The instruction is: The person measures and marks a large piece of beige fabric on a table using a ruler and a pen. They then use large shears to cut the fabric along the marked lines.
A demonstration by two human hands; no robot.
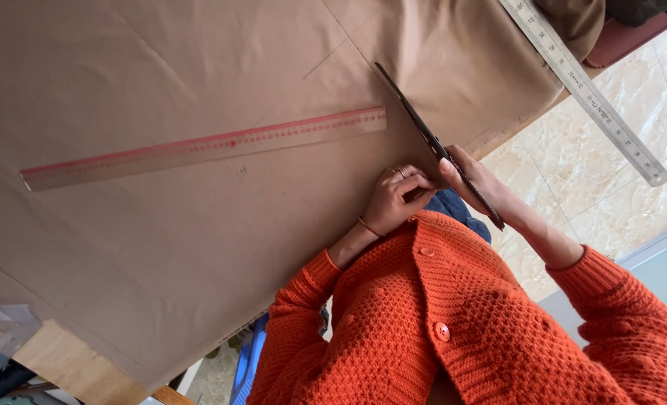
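We are cutting: our right hand [474,180] grips scissors [423,131] at frame centre, left hand [397,199] pinches the cloth [161,247] edge; next we follow the marked line.

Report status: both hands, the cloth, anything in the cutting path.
Right hand grips scissors, blades on tan cloth at its edge. Left hand pins cloth beside them. Clear pink ruler lies left of the blades.

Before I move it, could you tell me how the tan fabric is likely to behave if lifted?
The tan fabric would probably go floppy: it drapes limply over the table's far edge. It likely slides easily, lying smooth and flat. The clear ruler resting on it would probably slip off.
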